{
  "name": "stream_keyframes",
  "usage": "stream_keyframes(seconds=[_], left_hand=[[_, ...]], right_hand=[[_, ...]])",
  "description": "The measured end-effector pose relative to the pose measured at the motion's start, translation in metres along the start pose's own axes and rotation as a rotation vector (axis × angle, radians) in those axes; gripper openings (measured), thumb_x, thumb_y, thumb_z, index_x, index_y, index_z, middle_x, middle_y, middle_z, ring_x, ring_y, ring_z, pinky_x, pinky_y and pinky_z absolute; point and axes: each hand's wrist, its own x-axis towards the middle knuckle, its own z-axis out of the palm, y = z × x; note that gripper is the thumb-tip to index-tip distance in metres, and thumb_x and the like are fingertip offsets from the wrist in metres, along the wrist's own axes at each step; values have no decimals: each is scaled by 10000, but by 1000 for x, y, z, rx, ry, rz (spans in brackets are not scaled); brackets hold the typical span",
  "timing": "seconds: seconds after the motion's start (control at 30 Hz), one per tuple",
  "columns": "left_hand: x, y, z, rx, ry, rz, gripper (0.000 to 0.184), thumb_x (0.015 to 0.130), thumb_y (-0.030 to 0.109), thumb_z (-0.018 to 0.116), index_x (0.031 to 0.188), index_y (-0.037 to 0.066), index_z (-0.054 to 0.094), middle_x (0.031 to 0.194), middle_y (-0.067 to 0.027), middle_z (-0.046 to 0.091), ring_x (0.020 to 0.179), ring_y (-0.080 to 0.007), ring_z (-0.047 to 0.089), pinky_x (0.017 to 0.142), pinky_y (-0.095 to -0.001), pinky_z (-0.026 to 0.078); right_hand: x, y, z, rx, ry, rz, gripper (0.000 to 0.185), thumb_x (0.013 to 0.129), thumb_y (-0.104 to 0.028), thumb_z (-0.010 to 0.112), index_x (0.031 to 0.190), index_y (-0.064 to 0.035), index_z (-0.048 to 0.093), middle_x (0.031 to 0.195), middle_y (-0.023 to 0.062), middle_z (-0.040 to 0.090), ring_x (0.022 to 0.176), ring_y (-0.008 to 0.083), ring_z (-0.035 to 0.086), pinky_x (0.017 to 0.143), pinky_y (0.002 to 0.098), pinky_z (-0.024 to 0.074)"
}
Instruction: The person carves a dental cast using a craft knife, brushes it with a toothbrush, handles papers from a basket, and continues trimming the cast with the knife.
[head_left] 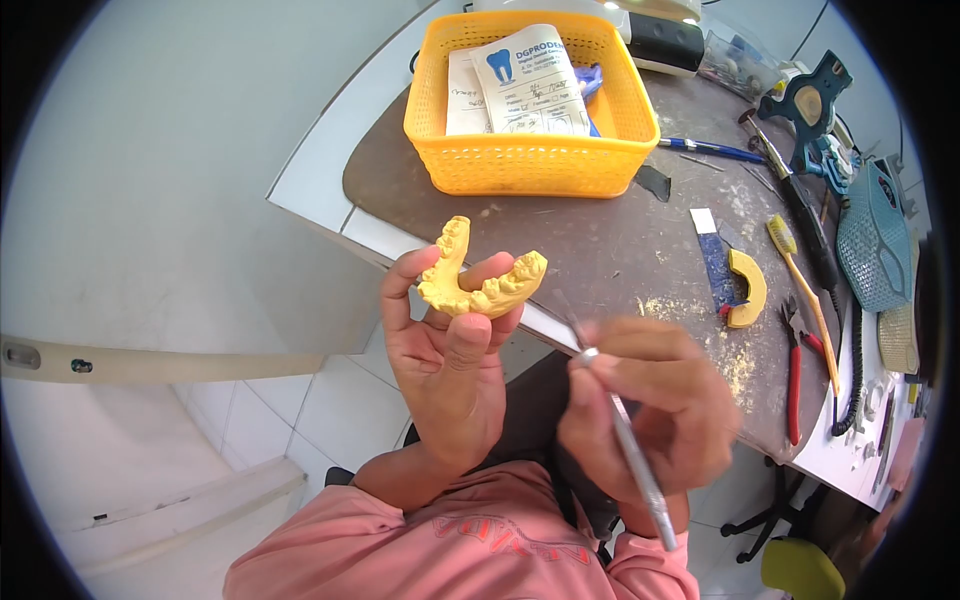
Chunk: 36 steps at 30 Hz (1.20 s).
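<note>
A yellow plaster dental model (505,290), a horseshoe-shaped arch with teeth, is in my left hand (452,385). My thumb lies on its near side and my fingers support it from behind and the left. To the right, my right hand (665,405) is closed around a slim metal dental carver (638,462). The carver's thin tip points up and left towards the model's right end, apart from it. The tip is slightly blurred, so its exact shape is hard to make out. Both hands are in front of the bench's near edge.
A yellow plastic basket (530,165) with printed paper forms (535,85) stands at the back. On the brown bench mat (660,235) lie a curved yellow piece (746,290), a toothbrush (805,285), red-handled pliers (794,385) and yellow crumbs. A teal articulator (810,110) and a blue basket (873,240) stand right.
</note>
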Motion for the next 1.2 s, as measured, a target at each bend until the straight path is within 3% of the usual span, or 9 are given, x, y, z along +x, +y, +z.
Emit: stream_keyframes(seconds=[0.03, 0.13, 0.17, 0.3, 0.37, 0.4, 0.57, 0.67, 1.2], left_hand=[[1, 1, 1, 33, 20, 2, 562, 951, 107, 657, 1400, 101, 320, 1264, -239, 612, 1122, -261, 647, 953, -361, 560], [2, 5, 3, 143, 27, -10, 576, 948, 201, 669, 1409, 100, 339, 1262, -184, 606, 1116, -220, 643, 936, -310, 565], [2, 5, 3, 221, 8, -23, 591, 950, 284, 669, 1416, 100, 355, 1262, -129, 600, 1124, -184, 635, 929, -268, 563], [5, 8, 4, 209, 20, -42, 600, 941, 291, 683, 1412, 104, 362, 1251, -134, 610, 1095, -195, 649, 916, -286, 574], [4, 9, 5, 217, 38, -84, 598, 936, 295, 690, 1405, 108, 370, 1249, -137, 615, 1088, -210, 656, 902, -297, 582], [4, 7, 3, 44, 39, -78, 578, 924, 127, 700, 1383, 94, 349, 1262, -265, 604, 1120, -278, 648, 923, -369, 582], [2, 0, 2, 36, 30, -27, 559, 931, 94, 682, 1372, 99, 337, 1273, -267, 598, 1150, -277, 633, 956, -381, 564], [0, -1, 3, 27, 32, -11, 549, 937, 81, 671, 1364, 115, 328, 1288, -265, 589, 1158, -273, 629, 976, -390, 551], [-3, -4, -2, 48, -9, 21, 514, 963, 75, 627, 1355, 135, 299, 1325, -271, 555, 1184, -276, 611, 1016, -399, 527]], right_hand=[[1, -6, -7, -4, -6, -1, 166, 725, -18, 800, 834, -34, 676, 749, 78, 681, 776, 246, 724, 677, 321, 577], [3, -8, -16, -326, -101, 150, 185, 724, -14, 815, 856, -25, 686, 640, 67, 620, 484, 168, 570, 451, 289, 424], [0, -3, -16, -330, -99, 152, 185, 724, -14, 815, 856, -25, 686, 640, 67, 620, 484, 168, 570, 451, 289, 424], [-6, -7, -22, -415, -191, 62, 187, 705, 11, 807, 835, -12, 674, 647, 72, 628, 504, 166, 595, 453, 289, 432], [-8, -9, -21, -78, -95, 84, 113, 794, -4, 737, 821, 21, 630, 725, 112, 678, 593, 171, 634, 544, 254, 468], [-4, -10, -18, -28, -102, 28, 103, 812, 26, 688, 870, 37, 604, 788, 155, 687, 679, 238, 683, 620, 304, 547], [1, 6, 9, 111, -46, -121, 190, 804, 32, 704, 946, -1, 582, 807, 144, 693, 845, 330, 720, 825, 454, 588], [0, 12, 24, 59, 28, -203, 185, 759, -5, 783, 827, -55, 619, 789, 84, 682, 995, 374, 709, 948, 541, 535], [5, 10, 27, 13, -10, -192, 140, 775, -21, 764, 773, -44, 626, 731, 77, 672, 984, 357, 718, 942, 524, 541]])
